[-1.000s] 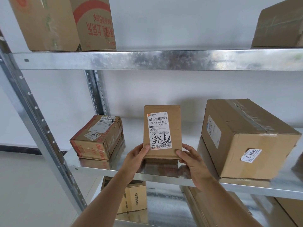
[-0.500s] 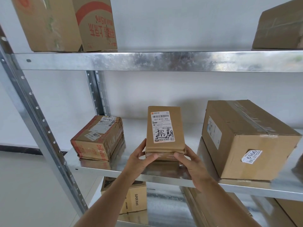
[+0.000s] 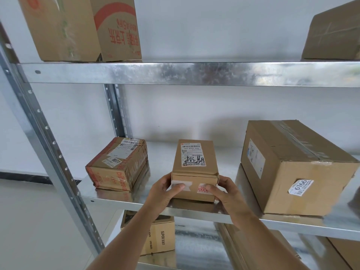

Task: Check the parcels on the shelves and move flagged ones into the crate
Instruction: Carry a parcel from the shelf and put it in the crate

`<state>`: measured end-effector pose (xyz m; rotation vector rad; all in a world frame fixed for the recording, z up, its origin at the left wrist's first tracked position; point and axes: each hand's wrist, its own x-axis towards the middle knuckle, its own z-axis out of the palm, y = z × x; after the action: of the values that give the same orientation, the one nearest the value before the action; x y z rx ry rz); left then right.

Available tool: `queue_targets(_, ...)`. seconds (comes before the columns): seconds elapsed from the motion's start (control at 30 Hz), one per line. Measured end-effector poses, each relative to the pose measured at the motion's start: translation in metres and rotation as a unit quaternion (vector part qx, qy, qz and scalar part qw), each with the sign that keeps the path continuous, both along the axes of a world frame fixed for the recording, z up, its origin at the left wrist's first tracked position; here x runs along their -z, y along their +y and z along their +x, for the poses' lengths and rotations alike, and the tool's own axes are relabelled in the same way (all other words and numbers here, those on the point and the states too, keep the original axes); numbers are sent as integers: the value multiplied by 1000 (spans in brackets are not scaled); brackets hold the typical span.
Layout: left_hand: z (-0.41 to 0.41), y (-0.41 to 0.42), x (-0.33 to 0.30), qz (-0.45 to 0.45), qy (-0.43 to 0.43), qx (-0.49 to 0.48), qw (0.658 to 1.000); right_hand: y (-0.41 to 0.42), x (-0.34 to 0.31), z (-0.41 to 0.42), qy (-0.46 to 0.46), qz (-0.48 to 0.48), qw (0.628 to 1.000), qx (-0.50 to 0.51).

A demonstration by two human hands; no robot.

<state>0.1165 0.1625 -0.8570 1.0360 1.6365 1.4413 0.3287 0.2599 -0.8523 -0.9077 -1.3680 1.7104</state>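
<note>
Metal shelf [image 3: 109, 197] carries, at its front edge, the small parcel [image 3: 194, 172] pinched by left hand [image 3: 165, 191] and right hand [image 3: 227, 193]; lift level, supporting underneath.

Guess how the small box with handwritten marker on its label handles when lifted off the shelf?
The small box looks stiff: its cardboard edges stay square under both hands. Probably light, since fingertips alone hold it. It lies flat on the shelf, so it seems unlikely to tip or roll.
</note>
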Motion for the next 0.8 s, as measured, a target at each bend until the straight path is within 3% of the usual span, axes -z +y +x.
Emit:
queue_targets(0.17,2,-1,-8,5,-38,8,999,5,3,3,-10,-11,1000,-7)
queue_targets(0.27,2,0,-13,-11,-13,-1,1000,-6,-8,7,-34,-7,999,-10)
queue_targets(0.33,-5,4,-14,-21,-95,-22,995,-11,-19,9,-50,-26,998,-1)
queue_targets(0.4,-10,12,-23,-37,-134,-29,990,-9,-29,5,-62,-28,996,63)
queue_targets(0.53,-15,31,-59,-71,-60,-55,994,6,-56,-13,-135,27,976,169)
queue_targets(0.63,-19,50,-68,-105,-86,-49,990,20,-71,-30,-168,-22,975,144)
queue_targets(0.8,-40,78,-62,-132,-149,-16,980,48,-66,-45,-136,-97,983,78)
